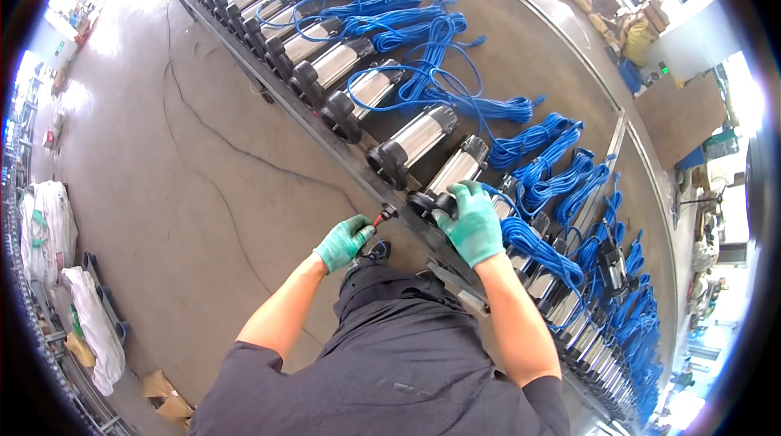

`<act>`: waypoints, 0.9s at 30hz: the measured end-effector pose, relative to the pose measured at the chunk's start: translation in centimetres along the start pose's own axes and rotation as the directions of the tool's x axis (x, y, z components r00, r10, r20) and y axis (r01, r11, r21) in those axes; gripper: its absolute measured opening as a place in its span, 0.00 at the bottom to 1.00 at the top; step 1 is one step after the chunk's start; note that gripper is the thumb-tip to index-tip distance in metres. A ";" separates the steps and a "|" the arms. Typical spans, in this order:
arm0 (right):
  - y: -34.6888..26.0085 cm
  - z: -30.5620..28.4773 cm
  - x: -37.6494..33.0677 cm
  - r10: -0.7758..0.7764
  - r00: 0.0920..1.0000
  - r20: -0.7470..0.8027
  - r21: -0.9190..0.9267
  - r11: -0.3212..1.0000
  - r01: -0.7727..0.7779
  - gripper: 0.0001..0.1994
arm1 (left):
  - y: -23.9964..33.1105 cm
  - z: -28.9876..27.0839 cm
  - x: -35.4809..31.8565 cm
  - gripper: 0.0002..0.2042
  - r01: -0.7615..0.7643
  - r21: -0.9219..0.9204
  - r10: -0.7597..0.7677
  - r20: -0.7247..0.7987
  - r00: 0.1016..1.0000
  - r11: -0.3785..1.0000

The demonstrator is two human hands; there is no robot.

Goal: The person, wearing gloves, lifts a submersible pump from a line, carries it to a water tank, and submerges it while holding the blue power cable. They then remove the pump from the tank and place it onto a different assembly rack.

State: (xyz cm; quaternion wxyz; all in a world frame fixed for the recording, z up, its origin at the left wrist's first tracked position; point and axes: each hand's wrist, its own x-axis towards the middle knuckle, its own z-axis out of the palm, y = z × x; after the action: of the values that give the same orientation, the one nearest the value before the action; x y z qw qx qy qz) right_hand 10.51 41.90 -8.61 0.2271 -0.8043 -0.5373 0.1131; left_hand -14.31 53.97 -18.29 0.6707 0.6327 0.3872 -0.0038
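Observation:
My left hand (344,242), in a green glove, is closed around a small red-and-black piece (382,215) whose kind I cannot make out. Its dark round end is beside the edge of the metal rail (358,172). My right hand (472,223), gloved the same way, reaches over the black end of a steel-cased pump (458,166). Its fingers bend around a black rounded part (444,205) there. Just left of it lies another pump (423,137) with a black end fitting. A bundle of blue cable (541,247) lies right beside my right wrist.
A long row of similar pumps (338,62) runs along the rail from far left to near right, with coiled blue cables (435,54) behind it. A thin dark cord (236,146) crosses the floor at left. White sacks (96,330) and torn cardboard (165,394) lie farther left.

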 end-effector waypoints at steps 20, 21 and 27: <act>0.9 2.7 1.2 0.230 0.953 0.199 -0.024 0.973 -0.230 0.19 | -0.6 3.5 10.0 0.14 -0.056 0.565 0.186 -0.176 0.967 0.823; 1.0 2.8 1.1 0.226 0.954 0.198 -0.008 0.973 -0.229 0.20 | -0.4 3.5 10.3 0.14 -0.059 0.565 0.193 -0.180 0.964 0.823; 2.4 1.5 -2.0 0.183 0.981 0.070 0.180 0.965 -0.193 0.27 | -0.3 5.0 12.1 0.14 0.073 0.745 0.112 -0.195 0.974 0.663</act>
State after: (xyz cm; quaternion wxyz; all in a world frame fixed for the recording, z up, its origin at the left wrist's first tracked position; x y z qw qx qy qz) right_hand 11.03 39.63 -11.17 0.2751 -0.8237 -0.4516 0.2048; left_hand -3.40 55.49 -25.44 0.3040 0.8522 0.4175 -0.0840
